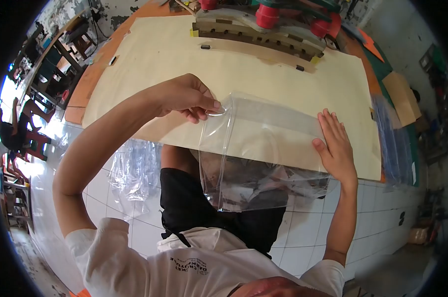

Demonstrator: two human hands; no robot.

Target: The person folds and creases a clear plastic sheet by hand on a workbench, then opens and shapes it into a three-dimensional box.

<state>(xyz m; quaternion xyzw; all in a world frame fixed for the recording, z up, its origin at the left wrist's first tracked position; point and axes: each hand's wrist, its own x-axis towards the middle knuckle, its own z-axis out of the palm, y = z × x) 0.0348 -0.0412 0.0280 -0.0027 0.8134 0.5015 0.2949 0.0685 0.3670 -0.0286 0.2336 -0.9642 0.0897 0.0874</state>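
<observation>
Clear plastic bag (266,143) stretches between two bare hands, as I watch from afar through the head camera. The left grip (186,99) pinches its upper corner between thumb and fingers; the right grip (337,148) lies flat and wide, fingers extended, at the bag's opposite side. I cannot tell how firmly that palm presses. Between the grips, the upper part of the bag crosses a cream sheet (154,54) spread over the orange table (78,106), while its lower part hangs past the front edge, above black shorts (184,198). Beyond both grips stands a machine with red parts (267,16), a slotted bar (258,42) along its near side. More clear plastic (134,171) hangs below the left grip; stacked clear sleeves (392,141) and a cardboard box (401,99) sit to the right of the right grip.
</observation>
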